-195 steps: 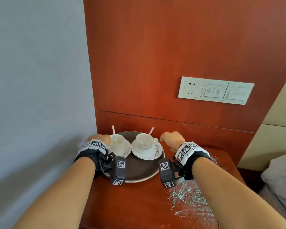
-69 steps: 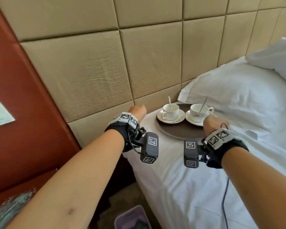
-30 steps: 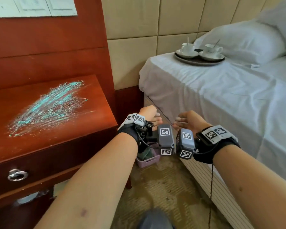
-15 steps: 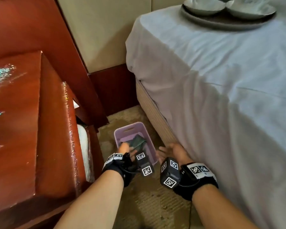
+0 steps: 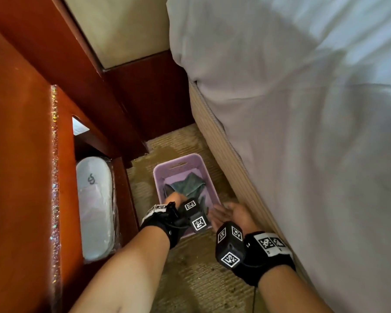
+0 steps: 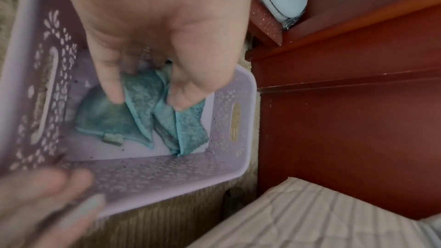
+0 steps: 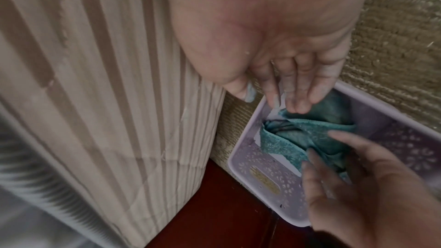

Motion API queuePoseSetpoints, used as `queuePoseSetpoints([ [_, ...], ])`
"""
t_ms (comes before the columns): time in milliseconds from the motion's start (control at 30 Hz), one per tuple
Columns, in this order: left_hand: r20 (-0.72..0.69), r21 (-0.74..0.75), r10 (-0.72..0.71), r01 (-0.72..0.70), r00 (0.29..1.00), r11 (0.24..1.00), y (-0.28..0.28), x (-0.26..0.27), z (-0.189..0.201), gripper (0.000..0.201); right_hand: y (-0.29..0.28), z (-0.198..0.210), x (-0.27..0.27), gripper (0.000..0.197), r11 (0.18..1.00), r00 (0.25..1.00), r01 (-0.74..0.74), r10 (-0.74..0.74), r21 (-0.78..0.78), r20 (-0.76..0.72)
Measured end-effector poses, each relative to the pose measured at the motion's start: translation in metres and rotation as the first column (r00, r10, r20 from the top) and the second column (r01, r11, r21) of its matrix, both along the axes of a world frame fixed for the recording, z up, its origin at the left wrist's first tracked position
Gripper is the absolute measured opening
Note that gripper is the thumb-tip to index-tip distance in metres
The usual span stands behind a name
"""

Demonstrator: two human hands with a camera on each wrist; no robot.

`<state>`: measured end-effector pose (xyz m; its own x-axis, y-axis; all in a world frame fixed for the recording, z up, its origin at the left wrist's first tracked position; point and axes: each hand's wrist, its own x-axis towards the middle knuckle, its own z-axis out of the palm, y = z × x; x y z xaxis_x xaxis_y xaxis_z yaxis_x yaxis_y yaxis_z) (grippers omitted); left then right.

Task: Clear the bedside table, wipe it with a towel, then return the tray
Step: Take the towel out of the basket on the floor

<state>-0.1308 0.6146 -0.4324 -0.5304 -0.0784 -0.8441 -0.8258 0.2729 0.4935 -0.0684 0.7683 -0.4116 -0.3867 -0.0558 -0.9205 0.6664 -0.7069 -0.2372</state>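
Left hand (image 6: 152, 31) in the perforated lilac basket (image 5: 178, 162)
Fingers pinch the crumpled teal terry towel (image 6: 143, 112); right hand (image 5: 231, 214) hovers beside, fingers straight.

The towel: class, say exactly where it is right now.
In the head view the towel lies inside the purple basket on the carpet, between the bedside table and the bed, with the left hand pinching it.

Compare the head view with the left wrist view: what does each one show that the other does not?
Only the head view shows the white bed sheet and both wrist bands.

Only the left wrist view shows the left hand pinching the teal towel between thumb and fingers, and the flower holes in the wall of the basket.

Both show the purple basket on the carpet, the towel inside it, the red wooden bedside table, the wrapped slipper and the right hand.
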Motion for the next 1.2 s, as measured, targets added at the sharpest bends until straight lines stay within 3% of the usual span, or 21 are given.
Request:
queuePoseSetpoints([
  [67, 0.045, 0.017, 0.093, -0.093, 0.995, 0.995, -0.003, 0.004, -0.011, 0.037, 0.004, 0.001, 0.002, 0.029, 1.0, 1.0, -0.017, 0.016, 0.01, 0.006],
  [133, 0.06, -0.009, 0.116, -0.116, 0.991, 0.993, -0.006, 0.007, -0.012, 0.036, 0.006, 0.003, 0.006, 0.031, 1.0, 1.0, -0.021, 0.02, 0.018, 0.017],
  [200, 0.049, 0.014, 0.249, -0.25, 0.967, 0.968, -0.01, 0.01, -0.007, 0.038, 0.005, 0.01, 0.009, 0.03, 1.0, 1.0, -0.016, 0.016, 0.019, 0.009],
  [267, 0.07, 0.108, 0.296, -0.302, 0.953, 0.947, -0.017, 0.01, -0.011, 0.059, 0.004, 0.023, 0.008, 0.026, 0.999, 1.0, 0.006, -0.005, 0.035, -0.018],
  [333, 0.093, 0.209, 0.281, -0.294, 0.955, 0.933, -0.012, 0.013, 0.027, 0.053, 0.003, 0.039, 0.007, 0.021, 0.998, 0.999, 0.006, -0.003, 0.056, -0.051],
  [433, -0.001, 0.221, 0.244, -0.238, 0.97, 0.946, -0.011, 0.018, 0.073, 0.032, 0.002, 0.075, 0.008, 0.021, 0.995, 0.993, -0.077, 0.082, 0.063, -0.08],
  [600, -0.128, 0.229, 0.143, -0.111, 0.981, 0.967, -0.01, 0.048, 0.146, 0.038, -0.005, 0.154, 0.03, 0.029, 0.959, 0.954, -0.213, 0.246, 0.188, -0.173],
  [667, -0.191, 0.295, 0.167, -0.106, 0.967, 0.95, -0.01, 0.066, 0.169, 0.029, -0.007, 0.183, 0.047, 0.034, 0.933, 0.921, -0.24, 0.307, 0.27, -0.24],
  [733, -0.316, 0.338, 0.166, -0.052, 0.934, 0.94, -0.011, 0.089, 0.195, 0.025, -0.01, 0.214, 0.069, 0.026, 0.893, 0.866, -0.299, 0.402, 0.336, -0.296],
  [833, -0.317, 0.452, 0.175, -0.014, 0.932, 0.892, -0.015, 0.118, 0.222, 0.02, -0.018, 0.253, 0.1, 0.034, 0.841, 0.799, -0.351, 0.498, 0.411, -0.337],
  [933, -0.372, 0.478, 0.18, 0.022, 0.911, 0.878, -0.019, 0.145, 0.275, 0.03, -0.033, 0.29, 0.123, 0.035, 0.818, 0.753, -0.349, 0.536, 0.458, -0.383],
  [1100, -0.455, 0.562, 0.267, 0.041, 0.85, 0.826, -0.051, 0.173, 0.364, 0.031, -0.076, 0.368, 0.152, 0.036, 0.83, 0.686, -0.267, 0.521, 0.49, -0.509],
  [1200, -0.506, 0.556, 0.322, 0.017, 0.801, 0.831, -0.085, 0.179, 0.405, 0.033, -0.107, 0.403, 0.157, 0.055, 0.817, 0.613, -0.245, 0.548, 0.522, -0.569],
])
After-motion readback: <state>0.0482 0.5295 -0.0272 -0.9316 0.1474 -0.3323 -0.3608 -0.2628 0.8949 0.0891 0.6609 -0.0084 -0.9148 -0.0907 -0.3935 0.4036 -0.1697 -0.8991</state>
